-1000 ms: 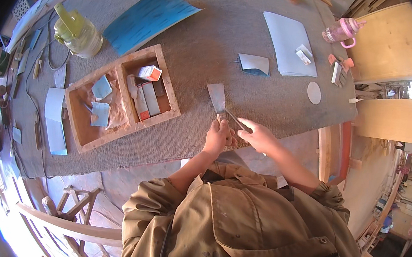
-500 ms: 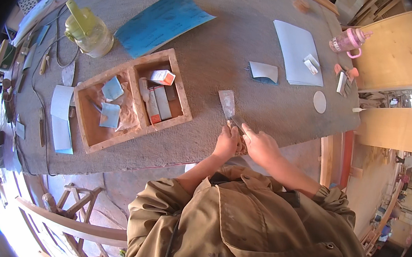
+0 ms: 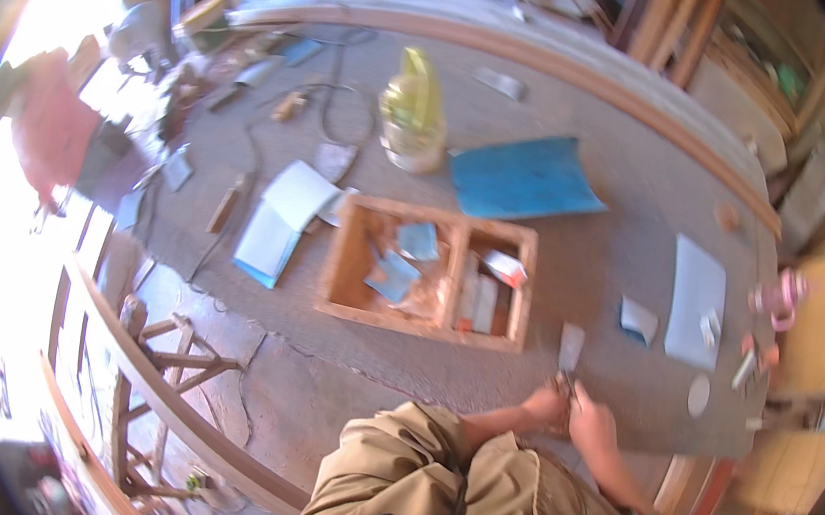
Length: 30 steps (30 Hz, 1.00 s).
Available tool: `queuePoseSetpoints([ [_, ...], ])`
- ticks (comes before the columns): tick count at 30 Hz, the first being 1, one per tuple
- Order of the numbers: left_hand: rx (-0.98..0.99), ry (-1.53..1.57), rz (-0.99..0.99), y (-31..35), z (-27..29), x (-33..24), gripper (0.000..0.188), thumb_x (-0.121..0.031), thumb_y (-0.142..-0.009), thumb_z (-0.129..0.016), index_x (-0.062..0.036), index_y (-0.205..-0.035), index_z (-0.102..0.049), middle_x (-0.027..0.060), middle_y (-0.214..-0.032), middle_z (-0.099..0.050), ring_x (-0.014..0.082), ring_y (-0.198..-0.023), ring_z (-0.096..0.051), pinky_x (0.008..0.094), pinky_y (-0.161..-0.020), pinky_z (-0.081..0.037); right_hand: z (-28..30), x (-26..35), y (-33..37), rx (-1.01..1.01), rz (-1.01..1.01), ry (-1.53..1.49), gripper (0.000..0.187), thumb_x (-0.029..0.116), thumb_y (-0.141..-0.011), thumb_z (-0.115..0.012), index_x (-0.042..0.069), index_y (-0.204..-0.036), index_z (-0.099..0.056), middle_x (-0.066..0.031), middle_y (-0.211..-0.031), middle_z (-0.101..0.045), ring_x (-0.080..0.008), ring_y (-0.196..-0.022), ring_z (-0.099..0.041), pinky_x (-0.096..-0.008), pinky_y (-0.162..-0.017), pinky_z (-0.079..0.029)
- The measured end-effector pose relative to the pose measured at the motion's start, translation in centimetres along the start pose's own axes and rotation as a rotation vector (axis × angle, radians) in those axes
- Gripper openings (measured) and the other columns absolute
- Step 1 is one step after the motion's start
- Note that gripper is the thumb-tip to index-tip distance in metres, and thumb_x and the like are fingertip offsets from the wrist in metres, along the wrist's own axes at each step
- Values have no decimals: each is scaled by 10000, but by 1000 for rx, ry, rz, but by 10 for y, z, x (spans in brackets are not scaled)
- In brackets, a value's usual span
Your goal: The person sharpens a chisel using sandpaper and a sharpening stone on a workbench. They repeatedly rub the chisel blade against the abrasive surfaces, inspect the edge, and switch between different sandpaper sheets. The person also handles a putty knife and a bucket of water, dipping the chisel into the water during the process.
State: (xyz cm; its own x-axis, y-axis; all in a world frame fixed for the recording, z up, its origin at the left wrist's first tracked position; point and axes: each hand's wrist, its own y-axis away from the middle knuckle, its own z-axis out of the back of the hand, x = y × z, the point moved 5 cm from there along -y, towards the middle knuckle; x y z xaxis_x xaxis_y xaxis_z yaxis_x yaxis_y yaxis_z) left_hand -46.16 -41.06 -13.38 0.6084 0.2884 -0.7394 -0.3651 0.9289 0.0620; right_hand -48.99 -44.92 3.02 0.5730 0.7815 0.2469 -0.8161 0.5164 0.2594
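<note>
Grasping the scraper point(image 3: 572, 348) at four o'clock from the wooden box point(image 3: 420, 330), the left hand point(image 3: 546, 406) is meeting the right hand point(image 3: 594, 425) — its grip too blurred to tell; handling is looking unfinished.

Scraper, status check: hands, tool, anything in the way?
Left hand closed on scraper. Right hand close beside it, grip too blurred to tell. Scraper's free end forward, nothing seen touching it. Wooden box apart, off to its left.
</note>
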Motion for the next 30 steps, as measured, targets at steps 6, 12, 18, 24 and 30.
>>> queuePoseSetpoints([
  [6,190,1302,636,11,59,-16,349,-306,-973,-310,15,-1043,-427,108,-610,-527,190,-461,-527,351,-431,-453,-7,3,-21,66,-37,53,375,262,-871,-464,88,-1188,-561,-274,-758,-600,-433,-725,-591,-513,-678,-464],
  [12,99,1136,578,3,32,-6,389,-302,-963,-309,36,-1123,-418,144,-737,-562,253,-626,-552,393,-550,-457,-4,-1,-47,34,-107,114,369,246,-890,-444,90,-1210,-541,-281,-837,-606,-446,-806,-587,-509,-710,-455],
  [18,181,982,525,4,33,15,294,-235,-913,-406,0,-1055,-511,155,-830,-604,286,-764,-606,413,-668,-477,-1,-4,-39,90,-32,53,333,215,-879,-459,90,-1163,-579,-295,-873,-589,-442,-831,-578,-500,-727,-460],
  [24,271,1092,441,10,38,22,226,-196,-896,-475,7,-995,-480,136,-717,-597,254,-607,-619,383,-508,-504,-15,-10,-21,53,-55,78,327,218,-866,-504,120,-1172,-569,-225,-692,-599,-403,-650,-584,-493,-606,-468],
  [30,222,1136,603,25,64,6,399,-325,-935,-395,64,-1015,-430,195,-716,-622,279,-629,-653,373,-530,-540,1,4,-17,56,-130,-34,351,239,-876,-499,107,-1196,-556,-208,-650,-595,-390,-618,-582,-481,-577,-459],
])
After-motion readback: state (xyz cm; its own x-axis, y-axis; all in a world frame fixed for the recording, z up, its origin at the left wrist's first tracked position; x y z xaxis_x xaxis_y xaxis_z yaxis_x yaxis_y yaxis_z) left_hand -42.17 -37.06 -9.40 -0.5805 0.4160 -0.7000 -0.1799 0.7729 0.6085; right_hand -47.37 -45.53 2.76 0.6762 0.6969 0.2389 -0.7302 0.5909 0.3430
